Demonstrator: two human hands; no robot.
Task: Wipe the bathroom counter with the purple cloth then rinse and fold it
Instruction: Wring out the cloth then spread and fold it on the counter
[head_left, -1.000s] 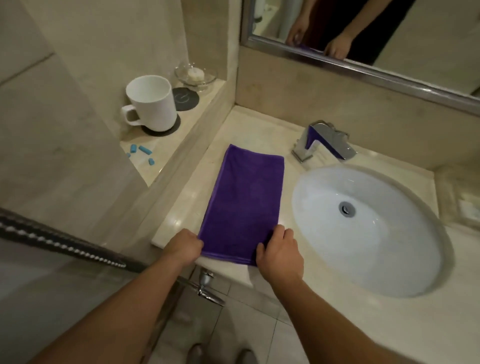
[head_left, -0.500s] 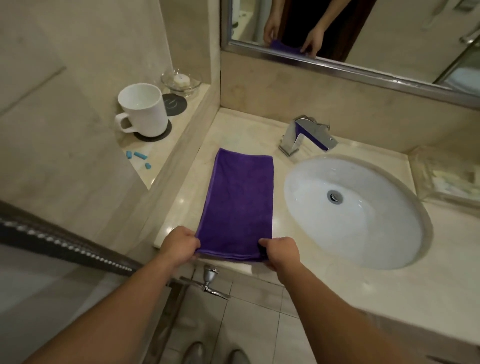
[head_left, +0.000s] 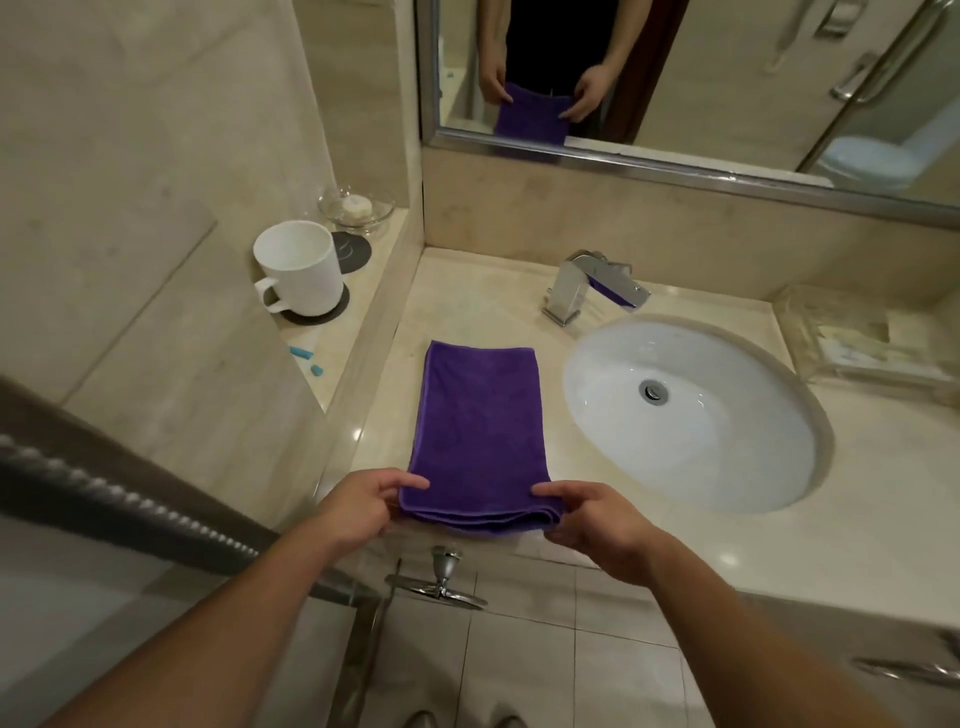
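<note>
The purple cloth (head_left: 480, 426) lies folded into a long strip on the beige counter (head_left: 467, 306), left of the white sink (head_left: 691, 415). Its near end is lifted slightly off the counter's front edge and shows several layers. My left hand (head_left: 358, 506) pinches the near left corner between thumb and fingers. My right hand (head_left: 587, 517) pinches the near right corner the same way. The chrome faucet (head_left: 587, 286) stands behind the sink, with no water running.
A white mug (head_left: 298, 273) on a dark coaster, a glass soap dish (head_left: 356, 208) and small blue bits (head_left: 301, 353) sit on the raised left ledge. A clear tray (head_left: 852, 338) stands right of the sink. The mirror (head_left: 675, 73) spans the back wall.
Both hands went from resting on the cloth's near edge to pinching its two near corners and raising that end slightly. The camera tilted up, so more of the mirror shows.
</note>
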